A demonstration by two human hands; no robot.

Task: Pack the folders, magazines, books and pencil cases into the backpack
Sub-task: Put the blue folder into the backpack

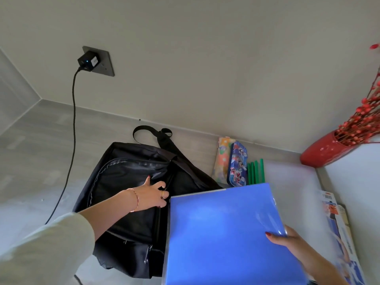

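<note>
- Nearest the camera, a glossy blue plastic folder (222,233) is held flat above the counter (296,182); the right hand (287,240) pinches its right edge, thumb on top, the other fingers hidden beneath.
- Its clear shiny sleeve looks slippery, and the sheet thin, light and somewhat bendy, so a grip near the stiffer spine edge would probably steady it better than this one-edge pinch.
- Left of it, a soft black fabric backpack (131,202) lies slumped on the floor with its main zip open; the left hand (153,193) has its fingers curled at the edge of the opening, seemingly holding the limp cloth apart.
- Behind the folder, against the wall, stand a blue printed tin pencil case (237,163) and a floral fabric pencil case (221,159), touching each other, with green folder spines (256,171) just beside them.
- At the right edge lies a glossy magazine (337,223).
- The tin will handle rigid; the fabric case soft.
</note>
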